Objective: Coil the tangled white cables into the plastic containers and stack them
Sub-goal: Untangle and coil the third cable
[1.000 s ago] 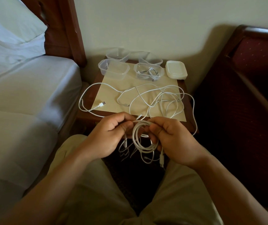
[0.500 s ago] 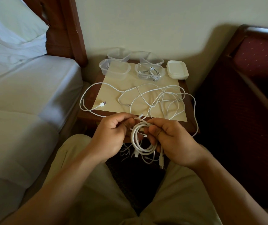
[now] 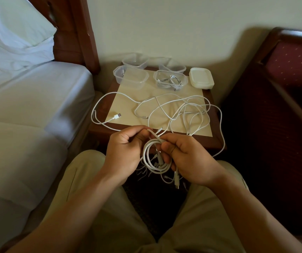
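No words or brand marks can be read on anything here.

The coil (image 3: 153, 156) is a thin white cable wound into a few round loops. It hangs in the air above the person's lap, just in front of the tabletop (image 3: 164, 99). The left hand (image 3: 126, 152) is curled, and its fingers pinch the top of the coil. The right hand (image 3: 188, 159) is curled too and grips the coil's right side. A plug (image 3: 176, 181) on a short end hangs down below the right hand.

More white cables (image 3: 174, 110) lie in a loose tangle on the tabletop. Some loops droop over its left and right edges. One end has a flat silver plug (image 3: 117, 116) and lies on the left part of the tabletop. A strand runs from the tangle down to the hands.

At the back of the tabletop stand four clear tubs. The front right tub (image 3: 170, 80) holds a coiled white cable. The front left tub (image 3: 131, 77) looks empty. The two back tubs (image 3: 135, 60) (image 3: 172, 65) sit close to the wall, and I cannot tell what is in them. A stack of white lids (image 3: 201, 77) sits just right of the tubs.

A bed (image 3: 27, 106) with white sheets is on the left. A dark red chair (image 3: 283, 88) is on the right.
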{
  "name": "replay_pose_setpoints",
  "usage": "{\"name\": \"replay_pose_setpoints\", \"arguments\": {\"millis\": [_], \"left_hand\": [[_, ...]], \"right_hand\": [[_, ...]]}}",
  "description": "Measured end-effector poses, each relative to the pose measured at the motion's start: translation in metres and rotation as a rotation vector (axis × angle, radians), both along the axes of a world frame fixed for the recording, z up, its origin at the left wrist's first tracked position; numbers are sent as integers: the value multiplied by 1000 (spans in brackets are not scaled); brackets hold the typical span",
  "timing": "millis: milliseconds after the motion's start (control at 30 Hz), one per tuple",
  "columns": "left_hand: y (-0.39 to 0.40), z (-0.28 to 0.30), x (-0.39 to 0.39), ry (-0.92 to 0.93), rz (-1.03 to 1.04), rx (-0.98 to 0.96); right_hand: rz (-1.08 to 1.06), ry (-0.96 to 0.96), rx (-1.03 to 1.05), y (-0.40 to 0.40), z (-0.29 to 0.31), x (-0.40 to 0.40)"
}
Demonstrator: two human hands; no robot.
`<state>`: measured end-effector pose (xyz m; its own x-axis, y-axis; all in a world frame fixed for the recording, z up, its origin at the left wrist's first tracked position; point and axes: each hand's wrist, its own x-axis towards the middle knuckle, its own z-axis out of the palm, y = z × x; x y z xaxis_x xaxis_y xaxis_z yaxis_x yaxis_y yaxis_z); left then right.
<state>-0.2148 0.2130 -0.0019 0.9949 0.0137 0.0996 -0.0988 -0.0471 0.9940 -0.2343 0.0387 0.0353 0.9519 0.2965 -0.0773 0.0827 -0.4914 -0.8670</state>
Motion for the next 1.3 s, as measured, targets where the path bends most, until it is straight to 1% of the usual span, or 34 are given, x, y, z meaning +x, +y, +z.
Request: {"name": "replay_pose_setpoints", "arguments": {"millis": [100,233,333,400,467,533,667,867,967,1100,1300], "left_hand": [[-1,0,1,59,-4,-24],[0,5,2,352,-149,-229],[-1,7,2,487,-155,-330],[-3,6,2,503,-109,-353],[-3,4,3,477,-68,-332],[-2,3,4,475,-59,-343],[-4,4,6,570,-82,-448],[5,2,7,676,-186,-413],[7,2,8,697,-216,-386],[7,1,10,676,-229,-337],[4,2,8,707,-214,-410]], "right_hand": [[-14,-1,-4,-1,-3,1],[-46,-20,2,-5,-8,2],[-68,4,11,-4,-13,0],[-62,26,27,-2,-16,-2],[-54,37,36,1,-16,-3],[-55,38,35,1,-17,-3],[-63,19,24,3,-17,0],[-66,-13,-24,8,-21,0],[-60,-18,-18,8,-22,0],[-70,-24,-28,6,-20,2],[-60,-53,-62,8,-18,0]]}}
